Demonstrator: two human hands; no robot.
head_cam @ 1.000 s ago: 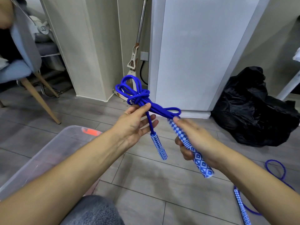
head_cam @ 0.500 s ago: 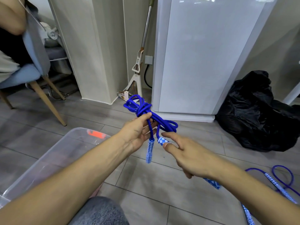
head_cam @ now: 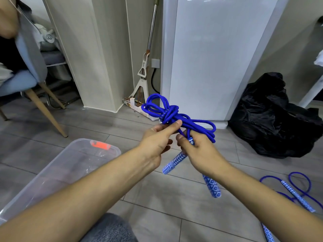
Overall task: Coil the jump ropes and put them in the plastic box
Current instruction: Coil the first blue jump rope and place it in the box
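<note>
A blue jump rope [head_cam: 167, 112] is bundled into a knotted coil held above the floor. My left hand [head_cam: 157, 142] pinches the coil just below its knot, thumb on top. My right hand [head_cam: 199, 152] grips the rope's two blue-and-white patterned handles [head_cam: 174, 163], which point down out of the fist. The clear plastic box [head_cam: 52, 173] with an orange latch stands on the floor at lower left. A second blue jump rope [head_cam: 295, 191] lies loose on the floor at lower right.
A black plastic bag [head_cam: 279, 119] lies on the floor at right beside a white cabinet [head_cam: 209, 58]. A mop [head_cam: 145, 70] leans in the corner behind. A chair [head_cam: 26, 79] with wooden legs stands at left, with a person seated there.
My right hand has come up to the coil and closed round both handles, bringing them together. The coil has been pulled tighter, and the view has shifted slightly.
</note>
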